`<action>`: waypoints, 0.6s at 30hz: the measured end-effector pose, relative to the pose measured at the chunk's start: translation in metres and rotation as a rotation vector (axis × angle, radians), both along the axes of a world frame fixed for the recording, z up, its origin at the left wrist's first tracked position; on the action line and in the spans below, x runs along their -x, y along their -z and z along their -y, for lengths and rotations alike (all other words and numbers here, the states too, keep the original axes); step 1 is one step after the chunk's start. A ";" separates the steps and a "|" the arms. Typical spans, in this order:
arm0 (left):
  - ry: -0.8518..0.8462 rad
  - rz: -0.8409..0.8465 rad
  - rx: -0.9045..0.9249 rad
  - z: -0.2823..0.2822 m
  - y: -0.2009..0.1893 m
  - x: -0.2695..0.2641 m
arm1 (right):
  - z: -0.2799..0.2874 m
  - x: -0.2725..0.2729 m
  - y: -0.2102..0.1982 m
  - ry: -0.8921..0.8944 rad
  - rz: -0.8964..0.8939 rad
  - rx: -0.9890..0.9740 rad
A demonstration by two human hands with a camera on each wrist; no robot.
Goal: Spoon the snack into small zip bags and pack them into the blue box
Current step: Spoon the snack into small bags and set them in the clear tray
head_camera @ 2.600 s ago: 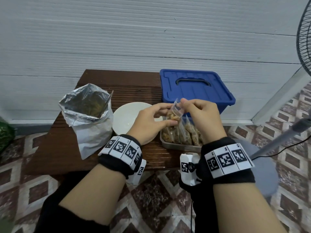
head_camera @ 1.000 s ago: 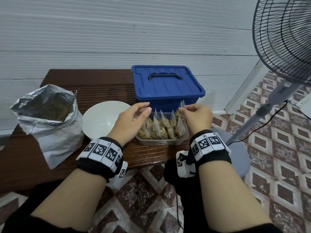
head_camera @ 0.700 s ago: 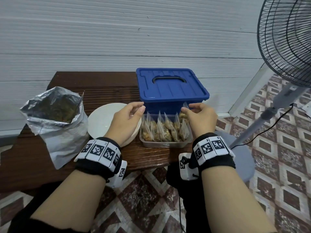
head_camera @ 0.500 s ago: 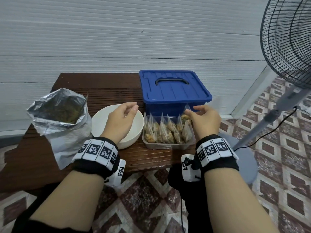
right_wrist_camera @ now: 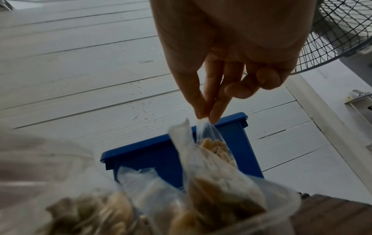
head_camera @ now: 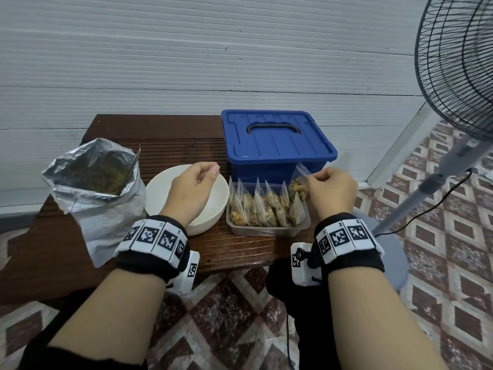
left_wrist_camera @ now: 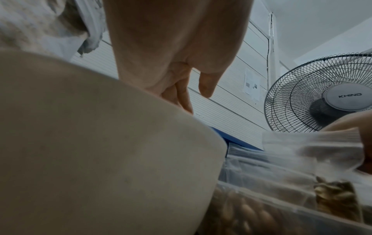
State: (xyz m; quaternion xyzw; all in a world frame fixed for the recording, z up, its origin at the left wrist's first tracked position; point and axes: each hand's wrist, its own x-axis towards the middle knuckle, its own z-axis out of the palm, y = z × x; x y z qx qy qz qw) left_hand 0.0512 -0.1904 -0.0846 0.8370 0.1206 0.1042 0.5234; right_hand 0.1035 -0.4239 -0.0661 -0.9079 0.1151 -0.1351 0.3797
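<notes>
A clear tray (head_camera: 266, 232) with several filled zip bags stands in front of the blue box (head_camera: 274, 145), whose lid is on. My right hand (head_camera: 312, 178) pinches the top of the rightmost zip bag (head_camera: 300, 185), at the tray's right end. In the right wrist view the thumb and fingertips of my right hand (right_wrist_camera: 207, 117) grip that bag's (right_wrist_camera: 209, 138) upper edge, with the blue box (right_wrist_camera: 161, 159) behind. My left hand (head_camera: 206, 173) hovers over the white bowl (head_camera: 160, 188), fingers loosely curled and holding nothing. The left wrist view shows the bowl's wall (left_wrist_camera: 100, 143) under my left hand (left_wrist_camera: 193, 95).
An open foil snack bag (head_camera: 93, 177) stands at the left of the dark wooden table (head_camera: 173, 140). A standing fan (head_camera: 458, 62) rises at the right, its round base (head_camera: 392, 257) on the tiled floor. A white panelled wall lies right behind the table.
My left hand has drawn away from the tray to the left and now hangs over the bowl. My right hand still pinches the bag at the tray's right end.
</notes>
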 end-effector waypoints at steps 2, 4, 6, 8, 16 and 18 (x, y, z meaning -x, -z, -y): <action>0.001 -0.003 -0.006 0.000 0.000 0.000 | 0.000 0.002 0.001 -0.057 -0.059 0.021; 0.001 -0.009 -0.006 0.001 0.000 0.000 | -0.001 0.002 0.004 -0.095 -0.113 0.005; -0.001 -0.012 -0.001 0.001 0.000 0.001 | -0.002 0.002 0.005 -0.097 -0.116 -0.037; -0.004 -0.015 0.002 0.000 0.000 0.001 | -0.002 0.002 0.004 -0.094 -0.101 -0.066; -0.060 -0.062 -0.045 -0.011 0.002 0.001 | -0.004 0.003 -0.004 -0.039 0.020 -0.115; -0.076 -0.105 -0.130 -0.018 0.005 0.001 | -0.010 0.006 -0.011 -0.059 0.112 -0.132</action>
